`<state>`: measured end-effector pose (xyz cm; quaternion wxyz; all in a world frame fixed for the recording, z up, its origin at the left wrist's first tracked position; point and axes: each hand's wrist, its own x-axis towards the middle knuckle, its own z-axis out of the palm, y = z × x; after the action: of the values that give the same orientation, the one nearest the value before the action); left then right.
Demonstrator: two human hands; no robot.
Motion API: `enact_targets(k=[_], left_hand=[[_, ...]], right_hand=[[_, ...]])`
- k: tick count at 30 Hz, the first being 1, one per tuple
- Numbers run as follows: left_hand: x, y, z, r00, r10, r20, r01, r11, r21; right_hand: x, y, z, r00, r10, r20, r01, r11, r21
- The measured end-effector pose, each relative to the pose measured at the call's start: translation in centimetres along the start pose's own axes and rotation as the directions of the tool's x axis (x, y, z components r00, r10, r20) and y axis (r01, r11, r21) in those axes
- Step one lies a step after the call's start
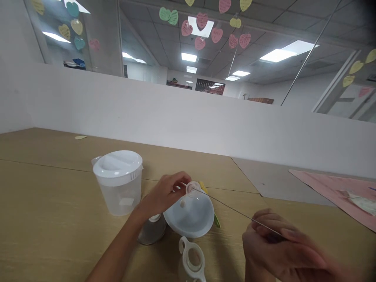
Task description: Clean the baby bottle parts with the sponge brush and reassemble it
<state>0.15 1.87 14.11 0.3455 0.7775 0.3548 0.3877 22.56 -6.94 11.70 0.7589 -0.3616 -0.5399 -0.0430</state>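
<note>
Pinched in the fingers of my left hand (pixel 164 194) is a small clear round piece (pixel 193 189), held above a translucent bowl (pixel 190 221). My right hand (pixel 276 239), blurred at its near side, grips a long thin rod (pixel 237 212) that slants up and left to the round piece. Whether the rod's tip passes through the piece, I cannot tell. Below the bowl stands a translucent container with a ring-shaped loop (pixel 194 258). A grey round-based object (pixel 152 231) is partly hidden under my left wrist.
A lidded translucent pitcher (pixel 119 184) stands at the left. Yellow (pixel 203 187) and green (pixel 217 221) items show behind the bowl. A pink cloth (pixel 331 190) lies at the right, with a white item on it. A low white wall (pixel 147 113) borders the table (pixel 53 203).
</note>
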Motion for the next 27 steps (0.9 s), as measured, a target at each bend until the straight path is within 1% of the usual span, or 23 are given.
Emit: enact_targets(k=[4,5,7,8,9,11,12,15,19,21,24,27], left_hand=[[-0.2,0.3,-0.2,1.0,0.01,-0.011,-0.01,1.0,-0.004],[-0.2,0.4,-0.2,1.0,0.013,-0.018,-0.013,1.0,-0.004],[-0.2,0.3,-0.2,0.999,0.012,-0.032,-0.012,1.0,0.0],[-0.2,0.2,-0.1,0.999,0.01,-0.04,-0.01,1.0,0.005],[-0.2,0.1,0.0,0.999,0.007,-0.049,-0.006,1.0,0.013],[-0.2,-0.1,0.3,0.998,0.005,-0.068,-0.003,0.999,0.038],[-0.2,-0.1,0.5,0.997,0.009,-0.077,-0.004,0.998,0.055],[-0.2,0.1,1.0,0.996,0.021,-0.087,-0.013,0.995,0.099],[-0.2,0.8,1.7,0.997,0.038,-0.067,-0.031,0.995,0.099],[-0.2,1.0,2.0,0.996,0.058,-0.061,-0.053,0.994,0.091],[-0.3,1.1,2.2,0.996,0.076,-0.056,-0.07,0.992,0.102],[-0.3,0.8,2.3,0.997,0.071,-0.039,-0.065,0.99,0.123]], right_hand=[[0.2,-1.1,2.0,0.999,0.016,0.052,-0.014,1.0,-0.027],[0.3,-1.2,2.6,0.999,0.012,0.03,-0.011,1.0,-0.019],[0.7,-1.1,3.8,0.997,-0.026,-0.072,0.028,0.999,0.024],[0.8,-0.8,4.4,0.982,-0.053,-0.182,0.063,0.997,0.052],[1.0,-0.5,5.0,0.969,-0.09,-0.231,0.11,0.991,0.075],[1.3,0.0,5.9,0.955,-0.121,-0.272,0.158,0.981,0.116],[1.4,0.2,6.2,0.955,-0.122,-0.269,0.163,0.977,0.136],[1.6,0.5,6.6,0.956,-0.044,-0.291,0.101,0.977,0.185],[1.7,1.0,7.2,0.915,0.074,-0.397,-0.005,0.985,0.172],[1.6,1.4,7.7,0.904,0.118,-0.411,-0.052,0.984,0.168],[1.1,1.9,8.6,0.91,0.207,-0.361,-0.137,0.968,0.209],[0.2,2.0,9.5,0.928,0.273,-0.255,-0.208,0.944,0.256]])
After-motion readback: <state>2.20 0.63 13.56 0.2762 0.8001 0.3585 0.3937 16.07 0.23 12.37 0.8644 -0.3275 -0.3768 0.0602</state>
